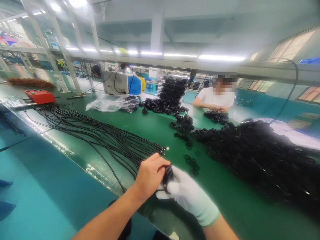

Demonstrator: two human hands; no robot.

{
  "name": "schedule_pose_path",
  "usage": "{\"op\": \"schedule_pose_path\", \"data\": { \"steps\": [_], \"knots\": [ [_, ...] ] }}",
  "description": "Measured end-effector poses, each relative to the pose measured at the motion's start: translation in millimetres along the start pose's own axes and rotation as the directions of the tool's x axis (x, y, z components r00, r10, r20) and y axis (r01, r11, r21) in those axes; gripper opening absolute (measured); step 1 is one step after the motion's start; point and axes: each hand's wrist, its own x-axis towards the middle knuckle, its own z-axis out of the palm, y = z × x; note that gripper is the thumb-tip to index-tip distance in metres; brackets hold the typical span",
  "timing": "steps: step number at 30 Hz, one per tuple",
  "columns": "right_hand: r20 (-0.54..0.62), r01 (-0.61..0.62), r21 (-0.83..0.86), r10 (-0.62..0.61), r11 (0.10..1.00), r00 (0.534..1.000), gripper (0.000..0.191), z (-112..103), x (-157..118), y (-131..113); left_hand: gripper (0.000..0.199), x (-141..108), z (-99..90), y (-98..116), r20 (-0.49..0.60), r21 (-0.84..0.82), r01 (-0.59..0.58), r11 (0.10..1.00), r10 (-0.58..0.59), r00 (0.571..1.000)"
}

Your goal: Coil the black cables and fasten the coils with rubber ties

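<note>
A small coiled black cable (169, 174) is held between my two hands above the front edge of the green table. My bare left hand (151, 173) is closed on its left side, fingers over the top. My right hand (186, 190), in a white glove, wraps round it from the right, with the thumb in front. Just beyond my left hand, a bundle of long black cables (107, 133) stretches across the table to the left, its ends near my fingers.
A large heap of black coils (252, 160) covers the right side. Further back are stacked coils (172, 91), a plastic bag (107, 102) and a blue-and-white machine (122, 83). A red device (40, 96) stands far left. A person (216, 96) sits across the table.
</note>
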Motion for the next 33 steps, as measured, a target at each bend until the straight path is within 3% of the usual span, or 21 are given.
{"op": "schedule_pose_path", "data": {
  "steps": [3,6,9,11,14,17,22,27,33],
  "knots": [
    [-0.003,0.007,0.066,-0.007,0.998,1.0,0.049,-4,-1,3,0.03,6,-3.3,3,-0.01,-0.003,0.072,0.997,-0.072,0.997],
    [0.05,-0.058,0.216,0.049,0.975,0.998,0.037,-4,-2,-1,0.024,19,-21.7,0,0.24,-0.129,0.156,0.979,-0.121,0.963],
    [0.171,-0.202,0.322,0.153,0.925,0.973,0.046,2,-2,-7,0.037,30,-41.6,-10,0.505,-0.37,0.204,0.906,0.012,0.863],
    [0.195,-0.249,0.325,0.194,0.912,0.962,0.05,5,-1,-8,0.041,33,-48.5,-18,0.554,-0.449,0.2,0.871,0.095,0.827],
    [0.045,-0.093,0.245,0.084,0.965,0.995,0.038,6,3,-4,0.034,32,-49.0,-23,0.54,-0.387,0.191,0.902,0.053,0.84],
    [-0.051,0.042,0.132,-0.035,0.99,0.998,0.033,3,5,5,0.031,28,-45.3,-20,0.497,-0.291,0.184,0.939,-0.016,0.868],
    [-0.031,0.054,0.148,-0.05,0.988,0.998,0.021,0,7,11,0.027,25,-42.2,-11,0.448,-0.292,0.204,0.934,-0.054,0.892],
    [-0.137,0.076,-0.047,-0.082,0.996,0.987,0.039,3,9,7,0.024,22,-37.4,-10,0.412,-0.271,0.254,0.928,-0.127,0.902],
    [-0.044,0.02,0.026,-0.018,0.999,0.999,0.035,5,5,6,0.023,16,-35.0,-11,0.299,-0.299,0.313,0.902,-0.223,0.928]
  ]
}}
